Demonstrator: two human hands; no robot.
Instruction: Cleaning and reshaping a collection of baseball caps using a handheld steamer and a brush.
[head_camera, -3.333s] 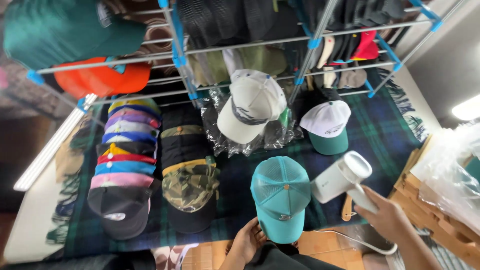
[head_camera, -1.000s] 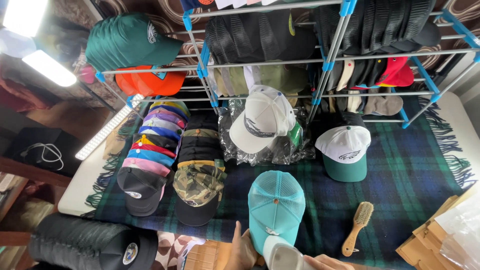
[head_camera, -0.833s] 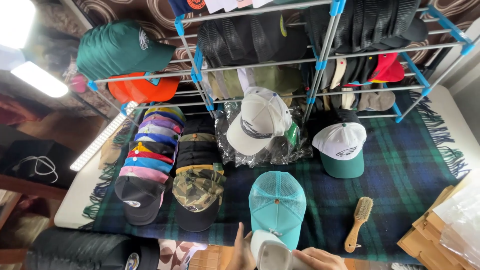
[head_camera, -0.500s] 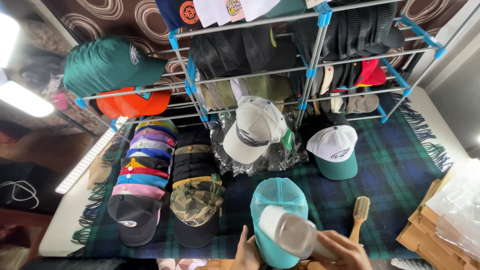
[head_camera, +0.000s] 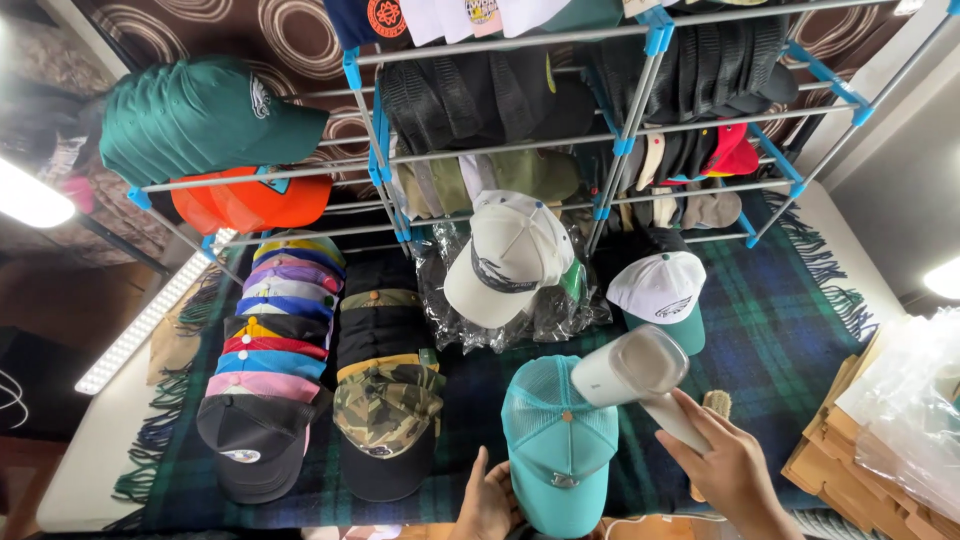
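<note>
Setting: a desk under a dark plaid blanket, with a metal rack of caps behind, kept within reach.
Far left: a row of overlapped coloured caps, nested to save room.
Beside it: a camouflage cap fronting a dark stack.
Centre back: a cream cap propped on clear bags for display.
Left hand: fingers spread against the teal mesh cap, steadying it on the blanket's near edge.
Right hand: closed round the handle of a white handheld dryer, nozzle angled over the cap's crown.
Right: a white-and-green cap.
</note>
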